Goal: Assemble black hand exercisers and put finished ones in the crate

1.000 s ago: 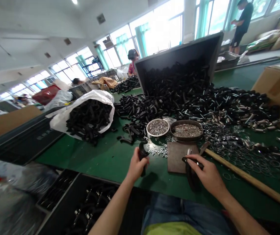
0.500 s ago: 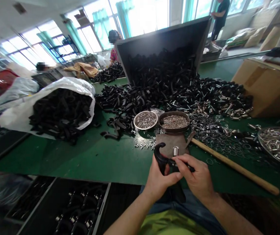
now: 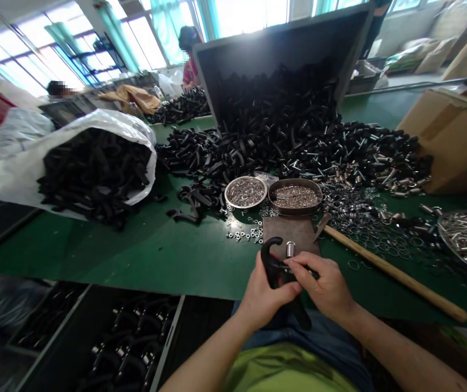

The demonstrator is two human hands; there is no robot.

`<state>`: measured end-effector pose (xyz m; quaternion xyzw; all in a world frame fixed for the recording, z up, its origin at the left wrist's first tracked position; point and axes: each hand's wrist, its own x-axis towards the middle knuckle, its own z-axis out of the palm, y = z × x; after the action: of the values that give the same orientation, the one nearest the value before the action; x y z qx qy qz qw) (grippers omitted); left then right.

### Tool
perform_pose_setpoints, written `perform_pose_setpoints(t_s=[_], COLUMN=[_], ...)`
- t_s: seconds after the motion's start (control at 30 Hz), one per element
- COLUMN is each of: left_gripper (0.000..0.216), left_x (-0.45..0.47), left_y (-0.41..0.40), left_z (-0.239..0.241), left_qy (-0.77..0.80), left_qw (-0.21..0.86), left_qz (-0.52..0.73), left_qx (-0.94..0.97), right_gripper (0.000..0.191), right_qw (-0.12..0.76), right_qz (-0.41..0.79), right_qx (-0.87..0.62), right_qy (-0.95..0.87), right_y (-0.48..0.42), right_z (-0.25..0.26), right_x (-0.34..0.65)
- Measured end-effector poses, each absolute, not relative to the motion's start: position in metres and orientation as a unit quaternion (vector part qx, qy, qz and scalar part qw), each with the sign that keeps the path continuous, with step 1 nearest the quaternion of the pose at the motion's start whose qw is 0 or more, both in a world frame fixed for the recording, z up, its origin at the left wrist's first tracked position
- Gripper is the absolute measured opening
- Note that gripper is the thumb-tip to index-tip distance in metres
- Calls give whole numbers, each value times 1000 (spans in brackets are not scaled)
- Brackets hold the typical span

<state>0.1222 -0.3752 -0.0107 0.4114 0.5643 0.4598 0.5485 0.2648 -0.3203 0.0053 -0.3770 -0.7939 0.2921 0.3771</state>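
A black hooked clamp part (image 3: 271,256), its curved end pointing up, is gripped in my left hand (image 3: 260,294) near the bench's front edge. The thumb lies across it, and a dark lower arm of the part (image 3: 299,313) hangs below the fingers. My right hand (image 3: 326,283) pinches at the same part from the right side, thumb and forefinger together. A dark end pokes out beyond those fingertips; whatever small piece they press is hidden. Just behind the hands, a shiny ribbed metal cylinder (image 3: 290,249) shows in front of a flat metal plate (image 3: 280,231).
Behind the plate stand a round dish (image 3: 227,197) and an oval tin (image 3: 272,208) of small metal pieces. A wooden-handled hammer (image 3: 396,273) lies right. Black parts spill from a tilted bin (image 3: 266,57); a white sack (image 3: 8,177) and cardboard box (image 3: 458,147) flank them.
The view has shifted slightly. The hooked part is turned a little, and my right fingers have moved slightly closer to my left hand. Both hands keep their hold.
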Motion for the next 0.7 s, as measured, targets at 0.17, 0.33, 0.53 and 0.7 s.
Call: perform_pose_setpoints(t_s=[0.17,0.33,0.53,0.7], left_gripper=[77,90,92,84], left_x=[111,105,110,118], left_y=[-367,-364,-362,-364], left_z=[-6,-1,-4,-15], left_qy=[487,585,597,585], left_qw=[676,491,449,465], left_qz=[473,496,446,484], left_qx=[285,413,493,456], right_gripper=[19,29,31,22], right_qw=[369,309,194,184], right_qz=[239,413,519,358], right_qx=[-268,-418,-379,-461], right_qy=[-857,-748,-741,-791], right_y=[-309,-305,-293,-299], right_z=[8,-3,12,19], right_x=[269,270,258,250])
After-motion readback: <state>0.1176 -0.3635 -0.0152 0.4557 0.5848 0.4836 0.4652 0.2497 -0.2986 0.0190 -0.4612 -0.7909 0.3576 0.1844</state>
